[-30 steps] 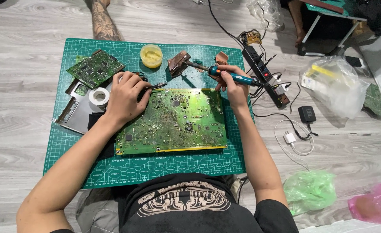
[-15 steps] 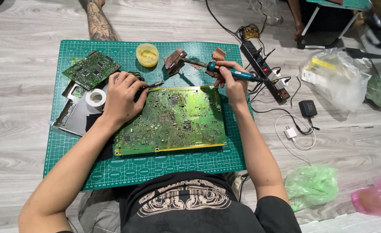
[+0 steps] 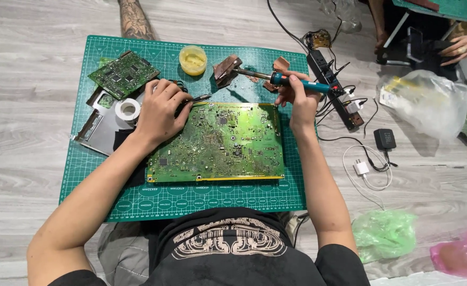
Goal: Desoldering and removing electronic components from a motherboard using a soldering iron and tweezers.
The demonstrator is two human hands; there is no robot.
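**Two circuit boards, two hands, one soldering iron**

Two green circuit boards are lying on the green cutting mat (image 3: 85, 185): the large circuit board (image 3: 220, 142) in the middle and a smaller circuit board (image 3: 123, 73) resting tilted at the far left corner. The left hand (image 3: 159, 111) is sitting at the large board's far left corner, its fingers (image 3: 183, 101) pinching together on a pair of tweezers (image 3: 200, 98) whose tips are lying along the board's far edge. The right hand (image 3: 297, 98) is hovering just past the far right corner, fingers wrapping around the teal soldering iron (image 3: 275, 79), its tip pointing left toward a brown holder (image 3: 226, 69). One round yellow tub (image 3: 193, 59) is holding yellowish paste. One roll of white tape (image 3: 128, 110) is lying beside the left hand. Three plastic bags are lying on the floor to the right: one clear, one green, one pink.
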